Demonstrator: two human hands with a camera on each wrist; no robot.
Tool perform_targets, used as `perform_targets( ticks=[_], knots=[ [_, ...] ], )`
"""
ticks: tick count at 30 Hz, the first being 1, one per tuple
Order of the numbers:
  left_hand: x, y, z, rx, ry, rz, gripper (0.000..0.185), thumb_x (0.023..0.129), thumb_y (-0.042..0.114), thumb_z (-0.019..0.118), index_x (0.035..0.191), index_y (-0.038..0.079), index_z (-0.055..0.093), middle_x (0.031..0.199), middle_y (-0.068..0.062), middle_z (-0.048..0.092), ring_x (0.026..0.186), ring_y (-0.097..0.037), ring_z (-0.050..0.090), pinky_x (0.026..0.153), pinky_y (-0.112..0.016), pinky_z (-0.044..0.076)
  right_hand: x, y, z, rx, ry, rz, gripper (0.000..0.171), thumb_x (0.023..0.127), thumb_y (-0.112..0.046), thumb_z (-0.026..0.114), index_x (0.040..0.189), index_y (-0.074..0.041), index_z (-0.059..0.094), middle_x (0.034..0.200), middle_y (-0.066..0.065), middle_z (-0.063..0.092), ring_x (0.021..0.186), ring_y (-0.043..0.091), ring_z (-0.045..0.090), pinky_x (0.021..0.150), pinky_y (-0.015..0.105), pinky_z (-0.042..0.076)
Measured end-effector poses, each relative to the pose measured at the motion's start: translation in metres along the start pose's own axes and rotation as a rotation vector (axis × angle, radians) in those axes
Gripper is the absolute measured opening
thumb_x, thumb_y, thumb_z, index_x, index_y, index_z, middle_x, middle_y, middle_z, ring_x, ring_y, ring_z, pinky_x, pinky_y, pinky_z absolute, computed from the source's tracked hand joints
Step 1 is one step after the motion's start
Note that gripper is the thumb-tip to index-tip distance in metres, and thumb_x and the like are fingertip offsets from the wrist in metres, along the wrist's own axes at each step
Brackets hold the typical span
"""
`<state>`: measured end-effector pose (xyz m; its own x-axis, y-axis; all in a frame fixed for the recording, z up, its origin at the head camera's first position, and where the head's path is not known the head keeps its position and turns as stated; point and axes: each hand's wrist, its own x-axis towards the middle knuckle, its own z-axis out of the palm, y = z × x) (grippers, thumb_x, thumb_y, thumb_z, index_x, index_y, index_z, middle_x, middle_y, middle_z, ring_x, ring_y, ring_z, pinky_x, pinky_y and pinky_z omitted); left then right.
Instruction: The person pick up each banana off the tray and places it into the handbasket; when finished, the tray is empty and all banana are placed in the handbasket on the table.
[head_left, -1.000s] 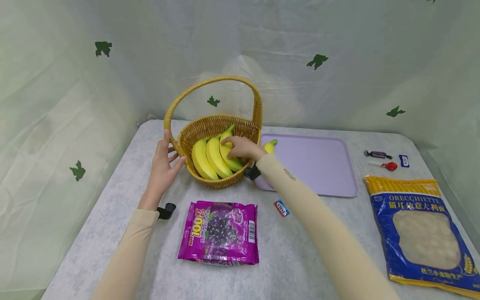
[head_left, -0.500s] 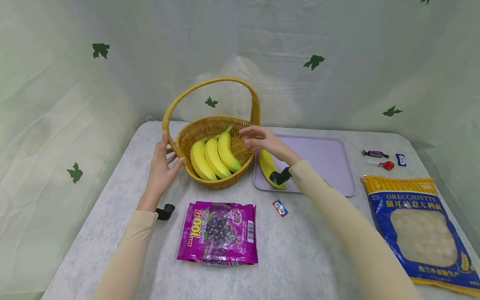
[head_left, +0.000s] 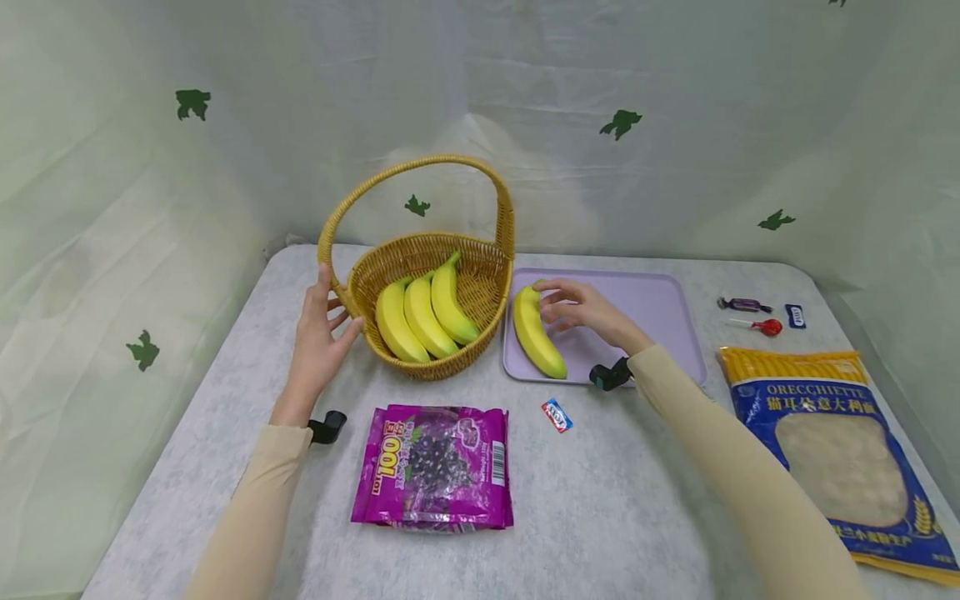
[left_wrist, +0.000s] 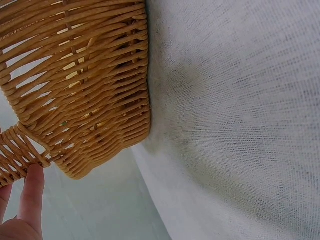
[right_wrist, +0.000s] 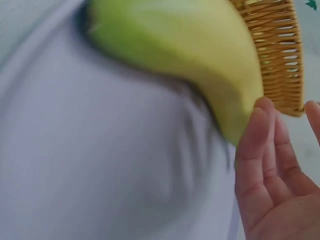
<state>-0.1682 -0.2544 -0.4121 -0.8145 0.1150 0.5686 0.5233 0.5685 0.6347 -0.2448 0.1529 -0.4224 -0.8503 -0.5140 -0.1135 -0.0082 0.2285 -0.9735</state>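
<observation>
My left hand (head_left: 318, 337) rests against the left side of a wicker basket (head_left: 480, 287), where the handle joins the rim. Its fingers look fairly straight; in the left wrist view, fingertips (left_wrist: 34, 175) touch the woven handle (left_wrist: 12, 155). Three yellow bananas (head_left: 423, 317) lie side by side in the basket. One more banana (head_left: 536, 337) lies along the left side of a lilac tray (head_left: 637, 317). My right hand (head_left: 592, 312) hovers over the tray at that banana's upper end, fingers loosely bent. I cannot tell whether the fingertips touch its peel.
A purple grape-candy bag (head_left: 435, 467) lies in front of the basket. To its right is a small red-and-blue wrapped candy (head_left: 557, 415). A wrapped purple candy (head_left: 744, 305), a red lollipop (head_left: 767, 327), a small blue packet (head_left: 795, 316) and a blue pasta bag (head_left: 840, 450) lie right.
My right hand has left the bananas in the basket and moved right to the banana on the tray. My left hand has stayed at the basket.
</observation>
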Motion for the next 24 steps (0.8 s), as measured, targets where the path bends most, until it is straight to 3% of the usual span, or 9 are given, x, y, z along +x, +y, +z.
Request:
perform_targets(
  ticks=[6,14,18,24],
  knots=[
    [-0.001,0.0,0.0,0.013,-0.002,0.001,0.095,0.09,-0.003,0.062,0.153,0.043,0.007,0.128,-0.025,0.036,0.113,-0.046,0.048,0.092,-0.061,0.045,-0.01,0.012,-0.004,-0.097,-0.058,0.035,0.052,0.092,-0.013,0.062,0.141,-0.014,0.047,0.127,0.019,0.053,0.096,0.034,0.061,0.079,0.044,0.056],
    [0.0,0.001,-0.001,0.019,-0.005,-0.008,0.095,0.09,-0.003,0.062,0.153,0.043,0.007,0.129,-0.025,0.036,0.113,-0.045,0.048,0.093,-0.061,0.045,-0.014,0.016,0.004,-0.195,-0.129,0.053,0.059,0.093,-0.016,0.062,0.147,-0.017,0.038,0.134,0.021,0.045,0.108,0.031,0.054,0.082,0.04,0.054],
    [-0.001,0.0,-0.001,0.016,-0.004,-0.005,0.095,0.09,-0.002,0.063,0.152,0.044,0.007,0.128,-0.025,0.036,0.113,-0.046,0.048,0.092,-0.061,0.045,-0.01,0.017,0.012,-0.242,-0.144,0.063,0.063,0.093,-0.02,0.062,0.149,-0.021,0.035,0.133,0.02,0.042,0.106,0.029,0.051,0.079,0.035,0.054],
    [0.0,-0.001,0.0,0.007,0.0,0.0,0.095,0.09,-0.003,0.062,0.152,0.044,0.008,0.128,-0.025,0.036,0.113,-0.046,0.048,0.092,-0.061,0.046,-0.003,0.012,0.021,-0.38,-0.133,0.012,0.062,0.094,-0.027,0.061,0.15,-0.022,0.034,0.136,0.021,0.039,0.113,0.035,0.048,0.092,0.05,0.047]
  ],
)
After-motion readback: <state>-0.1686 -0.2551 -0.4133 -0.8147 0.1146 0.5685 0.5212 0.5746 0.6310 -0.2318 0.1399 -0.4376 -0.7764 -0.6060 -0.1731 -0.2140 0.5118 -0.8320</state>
